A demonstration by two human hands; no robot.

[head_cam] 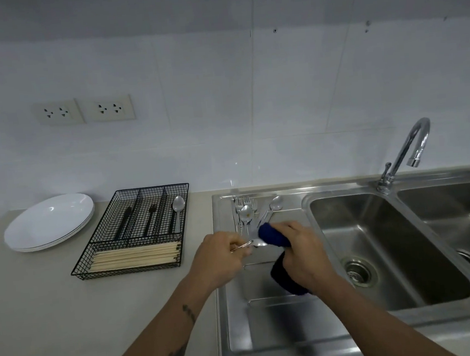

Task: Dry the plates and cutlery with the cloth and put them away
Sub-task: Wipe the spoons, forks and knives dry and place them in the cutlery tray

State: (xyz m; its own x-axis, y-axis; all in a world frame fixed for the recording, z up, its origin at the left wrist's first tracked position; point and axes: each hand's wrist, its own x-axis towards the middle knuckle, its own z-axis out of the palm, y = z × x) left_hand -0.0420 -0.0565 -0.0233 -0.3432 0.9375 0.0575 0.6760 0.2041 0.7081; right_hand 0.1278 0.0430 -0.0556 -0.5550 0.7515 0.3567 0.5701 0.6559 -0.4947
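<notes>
A beige countertop (68,308) runs under a white tiled wall (220,93). At far left sits a stack of white plates (49,222), then a black wire cutlery tray (135,233) holding dark utensils, one spoon and chopsticks. On the steel drainboard (270,318) lie wet forks and spoons (248,211). The left hand (219,261) pinches a spoon (256,243) by its handle; the right hand (304,254) grips a dark blue cloth (274,235) wrapped over the spoon's bowl. A double sink (390,249) and a faucet (409,149) stand to the right.
</notes>
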